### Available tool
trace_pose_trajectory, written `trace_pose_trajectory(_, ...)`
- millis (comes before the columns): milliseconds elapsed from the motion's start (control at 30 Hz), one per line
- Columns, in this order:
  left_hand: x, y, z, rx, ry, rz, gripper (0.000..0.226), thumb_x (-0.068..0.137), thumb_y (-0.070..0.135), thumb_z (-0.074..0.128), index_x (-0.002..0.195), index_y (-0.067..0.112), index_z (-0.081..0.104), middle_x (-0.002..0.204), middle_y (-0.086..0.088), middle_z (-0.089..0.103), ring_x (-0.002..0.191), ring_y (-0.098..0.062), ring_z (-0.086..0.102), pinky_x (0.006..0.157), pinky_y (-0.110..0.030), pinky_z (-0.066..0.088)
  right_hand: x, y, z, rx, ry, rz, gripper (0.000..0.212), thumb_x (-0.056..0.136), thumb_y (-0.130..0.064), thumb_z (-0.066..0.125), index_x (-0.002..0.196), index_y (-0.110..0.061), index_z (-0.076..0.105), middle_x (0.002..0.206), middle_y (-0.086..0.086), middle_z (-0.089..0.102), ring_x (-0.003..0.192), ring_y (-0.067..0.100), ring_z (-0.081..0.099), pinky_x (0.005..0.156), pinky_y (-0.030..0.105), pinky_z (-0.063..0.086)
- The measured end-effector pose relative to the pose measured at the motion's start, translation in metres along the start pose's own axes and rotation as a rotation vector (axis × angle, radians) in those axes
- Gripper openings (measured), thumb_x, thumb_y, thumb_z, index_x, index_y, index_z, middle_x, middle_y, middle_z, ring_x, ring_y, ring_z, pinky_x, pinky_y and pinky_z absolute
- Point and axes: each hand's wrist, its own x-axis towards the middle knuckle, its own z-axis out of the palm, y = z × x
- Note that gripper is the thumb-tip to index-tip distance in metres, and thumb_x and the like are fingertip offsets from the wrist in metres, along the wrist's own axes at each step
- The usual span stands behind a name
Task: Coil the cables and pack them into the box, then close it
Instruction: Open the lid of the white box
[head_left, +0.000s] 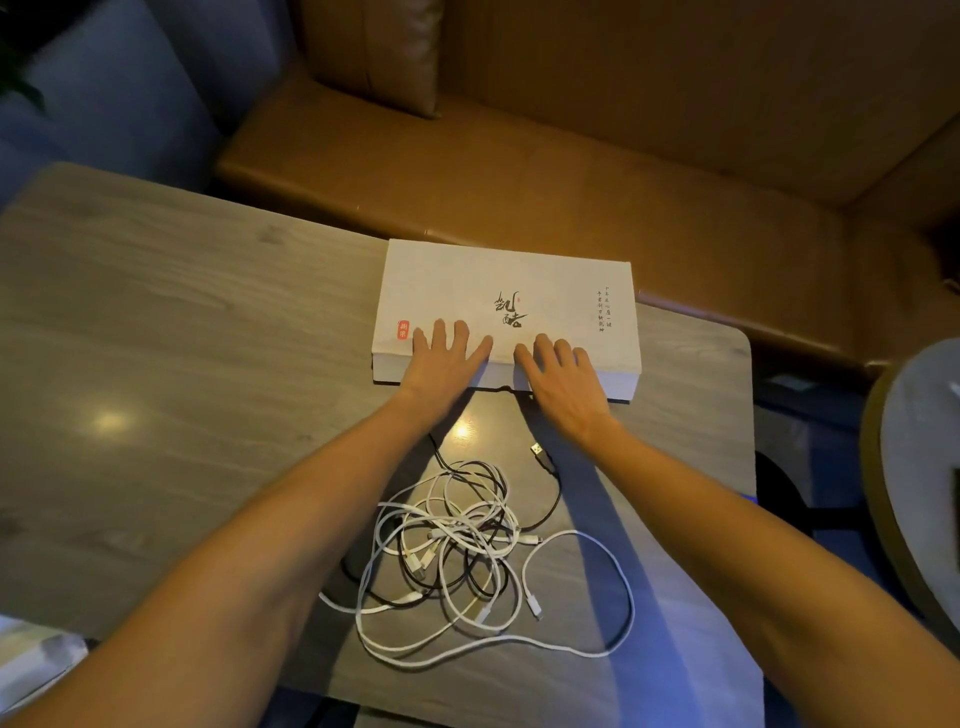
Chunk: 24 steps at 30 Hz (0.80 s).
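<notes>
**Both hands flat on the closed box, cables loose in front**

The white box (519, 280) sits at the far edge of the table (182, 322), lid down, with bare table to its left. The left hand (441, 364) and right hand (566, 384) rest side by side on the lid's near edge. Their fingers (439, 332) are spread and straight and hold nothing. The thumbs cannot be made out.

The cables (467, 545), white and black, lie in a loose tangle between the forearms, near the table's front edge. A black plug (540, 452) lies beside the right wrist. One black strand runs under the hands.

The table is grey wood grain with lamp glare. A brown padded bench (519, 171) stands behind it.
</notes>
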Motion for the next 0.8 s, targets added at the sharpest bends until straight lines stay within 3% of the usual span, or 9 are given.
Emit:
trace_pose_trajectory(67, 0.001, 0.001, 0.002, 0.006, -0.007, 0.002, 0.109, 0.08, 0.025, 0.081, 0.156, 0.018, 0.003, 0.157, -0.027, 0.018, 0.143, -0.051, 0.023, 0.108, -0.06, 0.037, 0.0, -0.002, -0.001, -0.017, 0.007, 0.013, 0.05, 0.083, -0.013, 0.071, 0.129, -0.009, 0.051, 0.115, 0.017, 0.057, 0.09, 0.033, 0.057, 0.072, 0.041, 0.05)
trace_pose_trajectory(167, 0.001, 0.004, 0.004, -0.017, -0.014, 0.015, 0.109, 0.083, 0.035, 0.077, 0.157, 0.016, 0.0, 0.159, -0.028, 0.012, 0.145, -0.054, 0.016, 0.112, -0.064, 0.031, -0.001, -0.005, -0.003, 0.074, -0.06, -0.006, 0.066, 0.075, -0.019, 0.077, 0.132, -0.007, 0.046, 0.121, 0.019, 0.053, 0.097, 0.036, 0.054, 0.078, 0.043, 0.047)
trace_pose_trajectory(300, -0.002, -0.001, 0.004, -0.04, -0.004, 0.024, 0.1, 0.091, 0.028, 0.07, 0.158, 0.016, -0.003, 0.162, -0.028, 0.007, 0.147, -0.053, 0.012, 0.115, -0.063, 0.027, -0.004, 0.002, -0.006, 0.095, -0.035, -0.025, 0.044, 0.089, -0.016, 0.069, 0.127, -0.007, 0.05, 0.121, 0.017, 0.055, 0.101, 0.034, 0.055, 0.083, 0.043, 0.052)
trace_pose_trajectory(400, -0.007, -0.006, 0.001, -0.048, -0.014, 0.059, 0.094, 0.093, 0.017, 0.068, 0.158, 0.017, 0.001, 0.162, -0.027, 0.008, 0.147, -0.051, 0.014, 0.114, -0.061, 0.029, -0.009, 0.01, -0.011, 0.153, -0.007, -0.059, 0.038, 0.086, -0.006, 0.072, 0.12, -0.005, 0.056, 0.116, 0.016, 0.06, 0.096, 0.033, 0.058, 0.077, 0.042, 0.055)
trace_pose_trajectory(500, -0.012, -0.015, -0.018, -0.079, -0.018, 0.098, 0.086, 0.092, 0.009, 0.067, 0.157, 0.021, 0.011, 0.158, -0.024, 0.021, 0.143, -0.046, 0.028, 0.11, -0.057, 0.036, -0.017, 0.009, -0.026, 0.254, 0.015, 0.004, 0.036, 0.079, -0.004, 0.079, 0.11, -0.005, 0.062, 0.106, 0.015, 0.066, 0.088, 0.031, 0.063, 0.07, 0.041, 0.056)
trace_pose_trajectory(600, -0.021, -0.025, -0.041, -0.133, -0.017, 0.149, 0.075, 0.091, 0.005, 0.063, 0.152, 0.024, 0.022, 0.144, -0.019, 0.04, 0.126, -0.036, 0.046, 0.099, -0.049, 0.048, -0.028, 0.004, -0.041, 0.317, 0.054, 0.042, 0.036, 0.072, -0.001, 0.083, 0.103, -0.005, 0.065, 0.095, 0.015, 0.069, 0.08, 0.033, 0.064, 0.062, 0.039, 0.053)
trace_pose_trajectory(700, -0.037, -0.033, -0.061, -0.173, 0.002, 0.194, 0.066, 0.091, 0.003, 0.06, 0.146, 0.023, 0.032, 0.126, -0.016, 0.053, 0.109, -0.033, 0.055, 0.087, -0.046, 0.053, -0.036, 0.006, -0.058, 0.325, 0.087, 0.057, 0.029, 0.073, 0.008, 0.073, 0.097, -0.005, 0.065, 0.09, 0.015, 0.069, 0.075, 0.036, 0.064, 0.058, 0.038, 0.049)
trace_pose_trajectory(800, -0.052, -0.044, -0.084, -0.241, 0.035, 0.228, 0.06, 0.09, 0.003, 0.061, 0.142, 0.024, 0.039, 0.115, -0.011, 0.063, 0.101, -0.032, 0.062, 0.083, -0.046, 0.054, -0.045, 0.011, -0.083, 0.313, 0.128, 0.057, 0.031, 0.065, 0.015, 0.069, 0.086, -0.006, 0.061, 0.076, 0.015, 0.065, 0.063, 0.035, 0.059, 0.051, 0.034, 0.035)
